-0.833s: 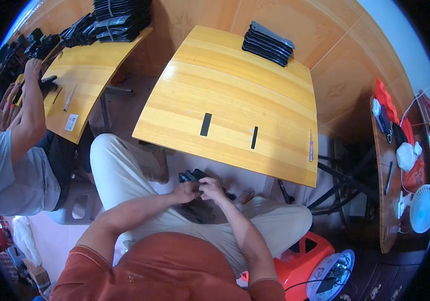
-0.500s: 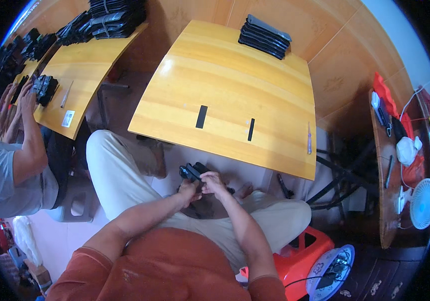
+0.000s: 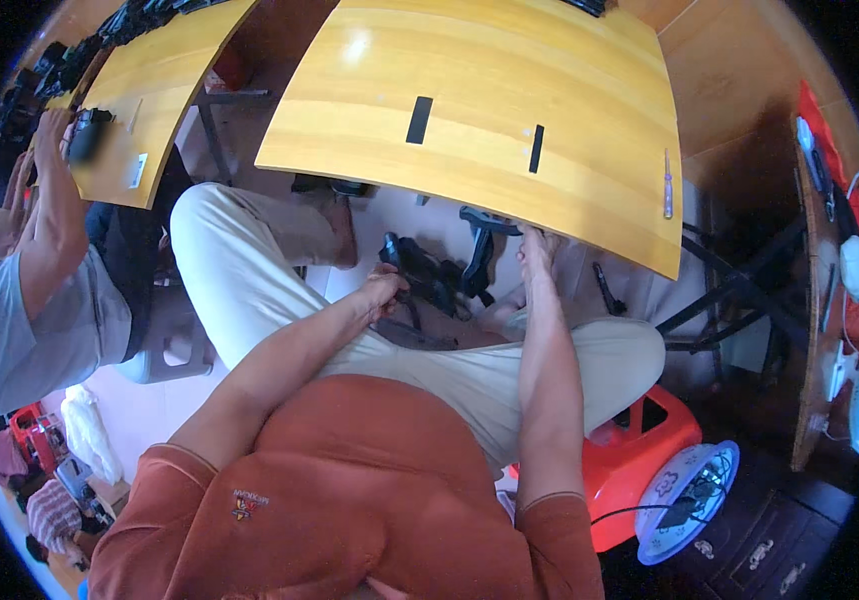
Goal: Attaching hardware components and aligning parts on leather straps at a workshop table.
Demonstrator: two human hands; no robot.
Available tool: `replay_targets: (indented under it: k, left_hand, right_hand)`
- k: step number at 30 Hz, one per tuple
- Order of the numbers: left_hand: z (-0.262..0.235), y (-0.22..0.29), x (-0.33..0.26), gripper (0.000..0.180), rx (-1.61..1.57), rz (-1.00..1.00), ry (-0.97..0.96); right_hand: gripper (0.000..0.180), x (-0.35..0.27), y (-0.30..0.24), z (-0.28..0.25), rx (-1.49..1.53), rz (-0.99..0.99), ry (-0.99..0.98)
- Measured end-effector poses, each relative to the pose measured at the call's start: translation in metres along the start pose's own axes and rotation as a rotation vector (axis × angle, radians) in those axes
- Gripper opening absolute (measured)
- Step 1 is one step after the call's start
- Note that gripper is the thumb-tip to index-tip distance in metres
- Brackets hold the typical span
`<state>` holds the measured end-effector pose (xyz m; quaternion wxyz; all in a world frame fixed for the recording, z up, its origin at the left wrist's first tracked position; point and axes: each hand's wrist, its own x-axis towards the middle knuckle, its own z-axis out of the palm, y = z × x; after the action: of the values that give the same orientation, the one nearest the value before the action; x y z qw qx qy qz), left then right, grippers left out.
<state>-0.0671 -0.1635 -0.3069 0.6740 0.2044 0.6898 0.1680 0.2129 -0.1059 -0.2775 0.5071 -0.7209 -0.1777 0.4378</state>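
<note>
Between my knees, below the table edge, my right hand (image 3: 537, 252) reaches forward, its fingers closed on the end of a black strap-like piece (image 3: 489, 222). The piece runs left from my fingers and bends downward. My left hand (image 3: 383, 290) is nearer my lap with its fingers curled together; what it holds, if anything, is hidden. Just beyond the left hand, a dark bundle of black pieces (image 3: 427, 275) is low between my legs; its exact kind is unclear. A dark cloth-like patch (image 3: 414, 336) shows by my lap.
The wooden table (image 3: 369, 70) bears two black strips (image 3: 419, 120) and a screwdriver (image 3: 667, 190). At left, a person in a grey shirt (image 3: 44, 310) works at another table (image 3: 164, 70). A red stool (image 3: 639, 470) and a basin with cables (image 3: 687, 510) are at right.
My hands, together on the black item before, are now apart. My right hand has moved forward and right with a black piece. The view has tilted down.
</note>
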Motion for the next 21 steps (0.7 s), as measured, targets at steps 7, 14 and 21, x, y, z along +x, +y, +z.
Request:
replay_targets:
  k: [7, 14, 21]
  left_hand:
    - [0.003, -0.030, 0.034, 0.052, 0.284, 0.121, -0.076]
    - [-0.025, -0.030, 0.080, 0.069, 0.612, 0.398, -0.071]
    - [0.011, 0.036, 0.005, 0.042, -0.509, 0.047, -0.463]
  right_hand:
    - [0.033, -0.024, -0.018, 0.011, -0.425, 0.003, -0.284]
    - [0.043, -0.059, -0.049, 0.042, -0.424, -0.007, -0.573]
    - [0.032, -0.097, -0.045, 0.033, -0.481, -0.047, -0.806]
